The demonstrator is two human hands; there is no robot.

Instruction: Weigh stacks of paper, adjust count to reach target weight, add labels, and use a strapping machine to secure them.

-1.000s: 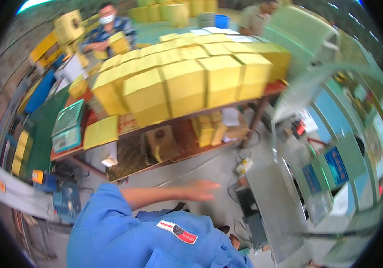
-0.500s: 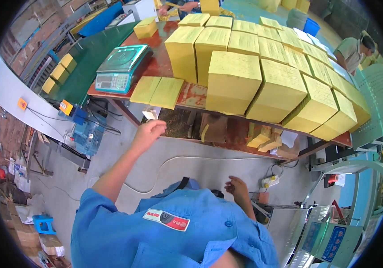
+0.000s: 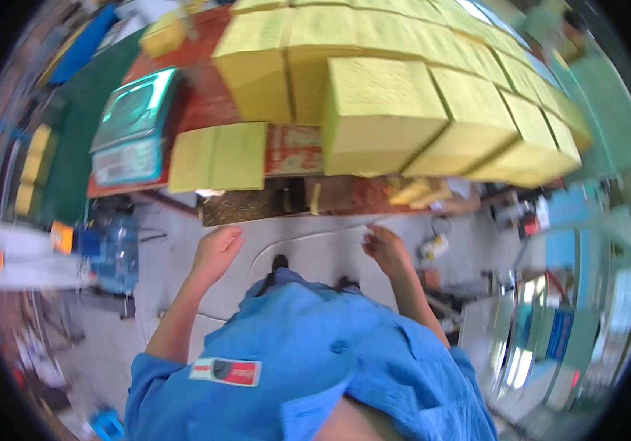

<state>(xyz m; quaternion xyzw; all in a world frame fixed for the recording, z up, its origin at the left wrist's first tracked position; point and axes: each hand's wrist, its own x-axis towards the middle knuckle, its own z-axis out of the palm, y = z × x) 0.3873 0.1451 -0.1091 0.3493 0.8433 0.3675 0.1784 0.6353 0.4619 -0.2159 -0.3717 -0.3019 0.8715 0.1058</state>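
Observation:
My left hand is in the air just short of the table's front edge, below two flat yellow paper stacks lying side by side. Its fingers bend loosely, and I see nothing in them. My right hand hovers in front of the table's lower shelf, fingers partly bent and apart, holding nothing. Tall blocks of yellow paper stand in rows on the red table, some close to its front edge. Left of the flat stacks sits a teal digital scale. Motion blurs the picture.
A green conveyor belt carrying small yellow blocks runs along the left, near a blue motor. A pale cable crosses the floor toward a power strip. Light-green machinery stands at right. A person is at the far right.
My view has moved closer to the table and swung. My left hand has drawn back from the table edge. My right hand has risen forward, roughly level with the left.

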